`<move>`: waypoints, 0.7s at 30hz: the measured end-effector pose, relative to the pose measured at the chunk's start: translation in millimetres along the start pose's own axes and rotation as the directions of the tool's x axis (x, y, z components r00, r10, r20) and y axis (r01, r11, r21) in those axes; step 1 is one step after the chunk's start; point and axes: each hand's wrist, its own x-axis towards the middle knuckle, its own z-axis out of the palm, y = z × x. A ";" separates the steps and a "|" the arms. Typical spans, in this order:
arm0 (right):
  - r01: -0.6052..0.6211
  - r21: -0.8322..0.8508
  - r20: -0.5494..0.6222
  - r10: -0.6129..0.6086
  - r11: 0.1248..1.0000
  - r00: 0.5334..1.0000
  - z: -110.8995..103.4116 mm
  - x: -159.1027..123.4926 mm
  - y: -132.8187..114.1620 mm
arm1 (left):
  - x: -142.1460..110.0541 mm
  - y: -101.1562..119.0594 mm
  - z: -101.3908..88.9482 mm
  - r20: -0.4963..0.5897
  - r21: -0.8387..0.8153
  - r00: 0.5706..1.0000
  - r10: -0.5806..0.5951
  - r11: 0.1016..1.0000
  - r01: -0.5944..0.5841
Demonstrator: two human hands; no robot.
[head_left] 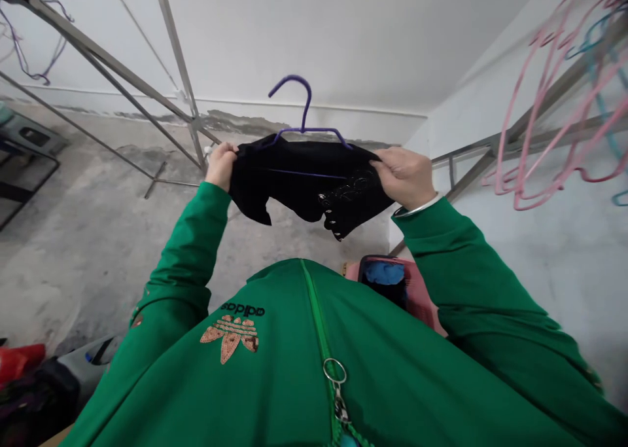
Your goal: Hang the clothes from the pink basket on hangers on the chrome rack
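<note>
A black garment (294,195) with shiny trim along one edge hangs stretched out in front of me on a purple hanger (303,116). The hanger's hook points up and away, and part of its frame is hidden by the cloth. At the garment's left shoulder, my left hand (224,165) is closed with its fingers pinching the cloth. My right hand (405,175), a silver bangle at its wrist, pinches the opposite shoulder between thumb and fingers.
Metal rack bars (176,48) stand at left, with purple hangers (34,48) on them. Pink hangers (532,107) and blue ones hang from a rack at right. A pink container (420,290) with clothes sits below my right arm. Grey floor and walls lie beyond.
</note>
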 end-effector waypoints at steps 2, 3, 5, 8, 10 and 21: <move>0.053 -0.022 0.047 -0.052 0.998 0.998 3.1 -2.6 7.1 | 3.9 13.7 -18.7 0.129 0.062 0.990 -0.052 0.997 0.044; 0.077 -0.031 0.073 -0.075 0.997 0.995 4.9 -3.6 10.1 | 6.3 19.9 -26.8 0.194 0.150 0.979 -0.055 0.988 0.025; 0.105 -0.041 0.119 -0.099 0.994 0.988 8.4 -5.1 14.1 | 11.4 29.3 -37.9 0.322 0.384 0.946 -0.037 0.918 -0.095; 0.094 -0.030 0.163 -0.088 0.995 0.983 12.1 -5.5 14.7 | 17.1 35.4 -39.9 0.329 0.625 0.944 0.035 0.741 -0.245; 0.083 -0.008 0.182 -0.080 0.997 0.980 13.7 -4.7 12.9 | 17.2 37.3 -33.9 0.204 0.681 0.971 0.129 0.693 -0.235; -0.065 -0.043 0.059 0.067 0.997 0.996 25.1 -3.4 2.8 | -6.7 67.0 -35.4 0.093 0.844 0.985 0.149 0.513 -0.157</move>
